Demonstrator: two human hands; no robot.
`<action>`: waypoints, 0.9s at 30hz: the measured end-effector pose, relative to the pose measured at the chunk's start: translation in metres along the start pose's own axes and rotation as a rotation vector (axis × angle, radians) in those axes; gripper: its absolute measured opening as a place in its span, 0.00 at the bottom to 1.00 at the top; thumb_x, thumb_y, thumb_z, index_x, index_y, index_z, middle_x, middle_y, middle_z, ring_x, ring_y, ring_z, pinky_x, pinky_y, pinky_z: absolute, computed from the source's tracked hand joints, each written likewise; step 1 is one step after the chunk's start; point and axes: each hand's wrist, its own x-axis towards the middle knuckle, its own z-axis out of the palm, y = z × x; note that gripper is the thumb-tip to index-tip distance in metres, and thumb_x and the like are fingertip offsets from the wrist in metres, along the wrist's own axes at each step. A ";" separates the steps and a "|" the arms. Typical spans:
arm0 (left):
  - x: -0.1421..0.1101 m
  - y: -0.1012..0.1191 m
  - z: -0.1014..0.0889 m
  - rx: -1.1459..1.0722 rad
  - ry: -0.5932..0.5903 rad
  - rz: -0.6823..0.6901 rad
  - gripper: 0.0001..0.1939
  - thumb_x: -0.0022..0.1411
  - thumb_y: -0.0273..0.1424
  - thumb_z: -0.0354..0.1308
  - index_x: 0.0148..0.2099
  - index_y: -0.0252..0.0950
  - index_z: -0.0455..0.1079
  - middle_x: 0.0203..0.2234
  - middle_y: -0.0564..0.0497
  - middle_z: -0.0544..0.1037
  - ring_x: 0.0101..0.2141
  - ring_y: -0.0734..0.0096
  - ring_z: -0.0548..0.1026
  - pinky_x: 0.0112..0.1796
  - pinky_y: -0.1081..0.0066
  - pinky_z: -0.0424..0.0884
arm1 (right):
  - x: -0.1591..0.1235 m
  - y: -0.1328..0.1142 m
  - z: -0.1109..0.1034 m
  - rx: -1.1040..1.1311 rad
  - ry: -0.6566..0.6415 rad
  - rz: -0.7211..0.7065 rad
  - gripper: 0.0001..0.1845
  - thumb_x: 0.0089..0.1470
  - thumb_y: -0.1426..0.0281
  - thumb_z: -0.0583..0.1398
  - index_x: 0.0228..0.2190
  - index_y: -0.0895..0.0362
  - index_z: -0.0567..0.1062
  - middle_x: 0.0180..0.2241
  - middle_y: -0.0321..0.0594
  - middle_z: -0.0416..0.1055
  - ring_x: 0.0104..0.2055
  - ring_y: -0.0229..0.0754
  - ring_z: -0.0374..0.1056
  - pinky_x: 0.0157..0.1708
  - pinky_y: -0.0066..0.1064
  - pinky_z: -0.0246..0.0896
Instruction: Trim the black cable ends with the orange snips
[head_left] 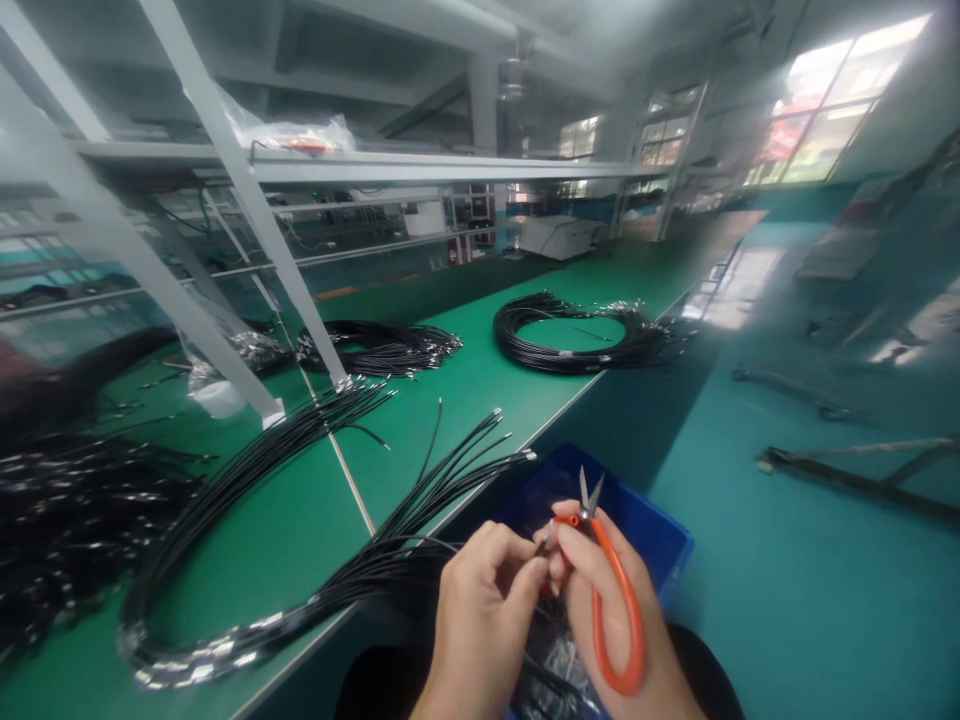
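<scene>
My left hand (484,615) is closed in a pinch on the end of a thin black cable (541,545) at the bottom centre. My right hand (600,610) is closed round orange-handled thread snips (615,600), whose short blades (589,493) point up and stand apart. The two hands touch at the fingertips over a blue bin (660,535). A bundle of black cables with metal ends (352,580) runs from my lap across the green bench (285,540) to the left.
More black cable coils lie on the bench: one ring (577,335) far right, one (382,350) in the middle, a pile (60,500) at the left. White frame posts (247,190) rise from the bench. A teal floor (810,580) lies to the right.
</scene>
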 end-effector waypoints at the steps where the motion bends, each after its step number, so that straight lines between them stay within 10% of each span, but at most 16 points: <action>1: -0.001 0.000 0.001 0.062 0.012 0.030 0.09 0.55 0.25 0.56 0.24 0.36 0.70 0.20 0.53 0.72 0.22 0.72 0.70 0.24 0.76 0.64 | 0.001 0.000 0.000 -0.047 0.019 -0.014 0.14 0.45 0.69 0.65 0.34 0.54 0.68 0.24 0.32 0.69 0.24 0.36 0.62 0.26 0.27 0.58; 17: 0.001 -0.001 0.002 0.031 0.023 -0.011 0.09 0.55 0.26 0.56 0.23 0.36 0.68 0.20 0.54 0.72 0.22 0.72 0.70 0.24 0.76 0.63 | -0.001 0.007 -0.005 -0.052 0.032 -0.021 0.17 0.41 0.73 0.66 0.35 0.54 0.69 0.26 0.33 0.72 0.28 0.37 0.66 0.30 0.26 0.61; 27: -0.004 -0.002 0.008 0.303 0.058 0.067 0.09 0.58 0.26 0.53 0.26 0.37 0.68 0.22 0.53 0.71 0.22 0.73 0.69 0.24 0.76 0.61 | -0.003 0.008 0.001 -0.569 0.243 -0.325 0.15 0.41 0.67 0.65 0.33 0.53 0.69 0.25 0.34 0.72 0.28 0.39 0.70 0.31 0.29 0.67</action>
